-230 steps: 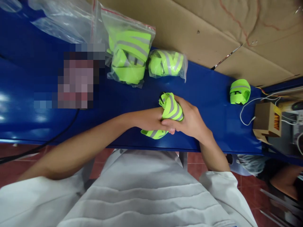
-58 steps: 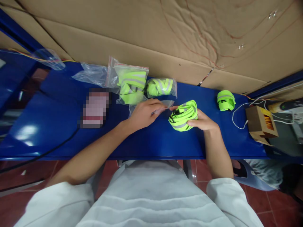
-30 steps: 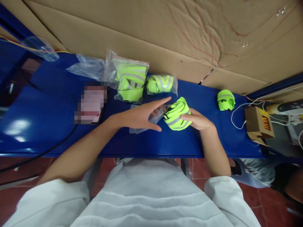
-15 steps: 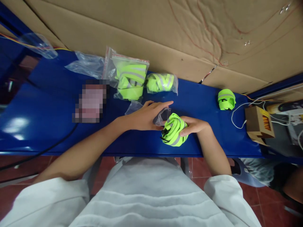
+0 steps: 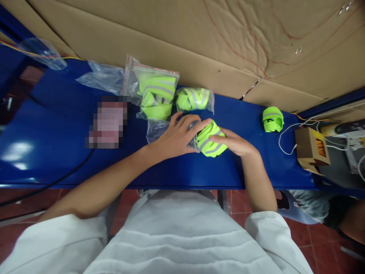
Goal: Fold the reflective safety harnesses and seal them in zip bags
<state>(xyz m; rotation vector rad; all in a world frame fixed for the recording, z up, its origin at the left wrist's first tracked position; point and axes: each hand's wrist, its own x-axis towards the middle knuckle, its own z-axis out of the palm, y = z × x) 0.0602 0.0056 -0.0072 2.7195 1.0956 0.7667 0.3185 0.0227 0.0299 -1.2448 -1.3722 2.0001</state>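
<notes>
My right hand (image 5: 234, 142) grips a rolled neon-yellow reflective strap (image 5: 212, 142) with grey bands, thumb on top of the roll. My left hand (image 5: 182, 135) is curved around a clear plastic bag (image 5: 155, 130), whose mouth meets the left side of the roll. The bag's body sticks out behind the left hand, and part of it is hidden by the fingers. Both hands are just above the blue table (image 5: 182, 173). How far the roll is inside the bag I cannot tell.
Behind my hands lie bagged yellow straps (image 5: 158, 95) and a smaller bagged roll (image 5: 195, 99). Empty clear bags (image 5: 104, 78) lie farther left. An unbagged roll (image 5: 273, 119) and a cardboard box (image 5: 312, 146) stand right, by white cables. A pixelated object (image 5: 108, 123) lies left.
The right hand has turned the strap roll and raised it toward the table's back, against the bag's mouth. My left fingers have closed in around the bag and touch the roll.
</notes>
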